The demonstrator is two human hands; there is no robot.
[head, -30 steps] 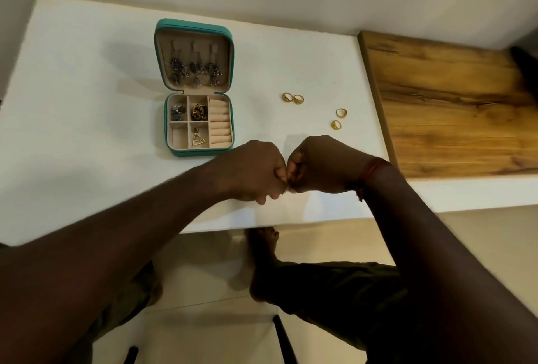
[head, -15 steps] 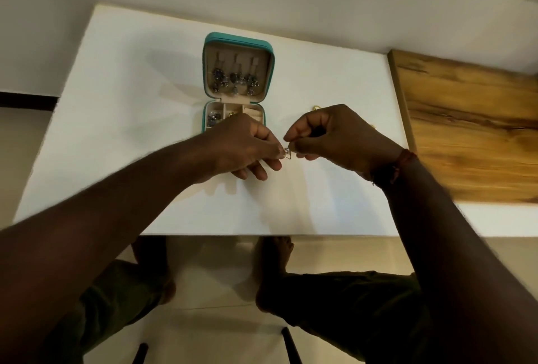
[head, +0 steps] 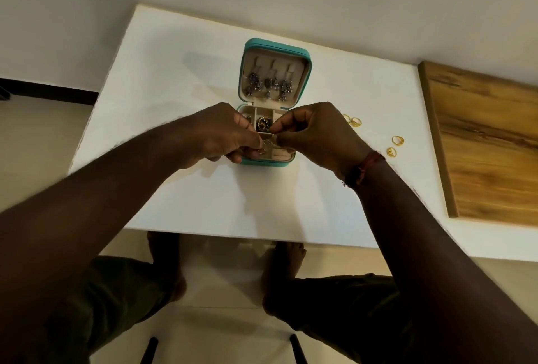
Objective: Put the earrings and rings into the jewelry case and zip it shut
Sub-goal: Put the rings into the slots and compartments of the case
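Jewelry case (head: 275, 42) lies open on the white table (head: 174, 72). The left hand (head: 224, 133) and right hand (head: 316, 133) meet over its bottom half, fingers curled, both pinching one tiny earring (head: 266, 149). Dark earrings (head: 269, 85) hang in the lid. Four gold rings (head: 355, 121) lie on the table to its right.

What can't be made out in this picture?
Head view:
- Piece pinched by left hand and right hand: tiny, and they cover most of it.
- Case tray: the hands hide most compartments.
- Rings on the table: too small for detail.
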